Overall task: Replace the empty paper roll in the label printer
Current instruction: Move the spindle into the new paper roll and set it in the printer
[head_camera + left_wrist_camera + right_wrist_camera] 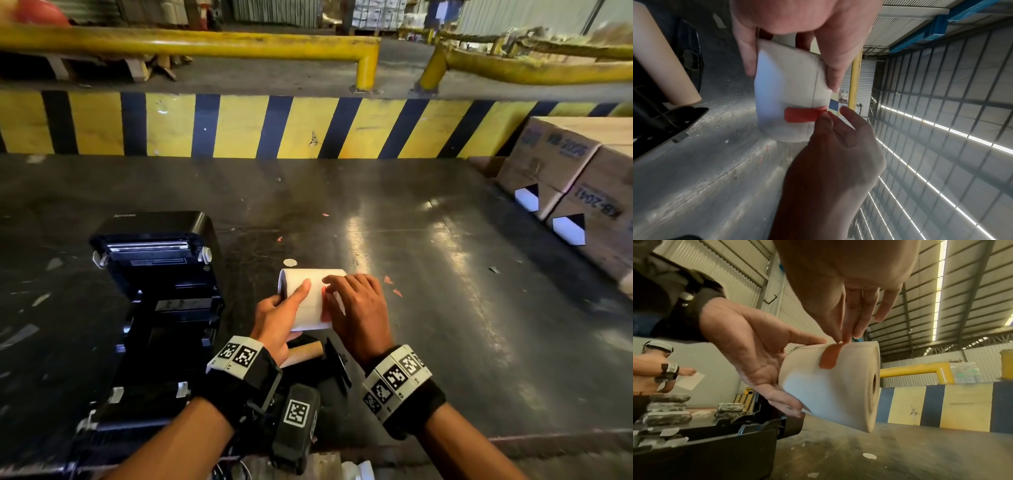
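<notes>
A full white label roll (308,301) is held just above the dark table, right of the open black label printer (154,274). My left hand (291,294) grips the roll from its left end, thumb on top. My right hand (327,286) pinches the lifted end of a red tape tab (799,115) that seals the roll (785,91). In the right wrist view the tab (829,358) is partly peeled, its tip between my fingertips (845,339). The empty brown cardboard core (305,353) lies near my left wrist, beside a black spindle piece (337,366).
Cardboard boxes (575,192) are stacked at the table's right edge. A yellow and black striped barrier (274,126) runs along the back, with yellow rails (205,42) above it. Red tape scraps (392,286) lie right of my hands. Another person (655,369) stands far left.
</notes>
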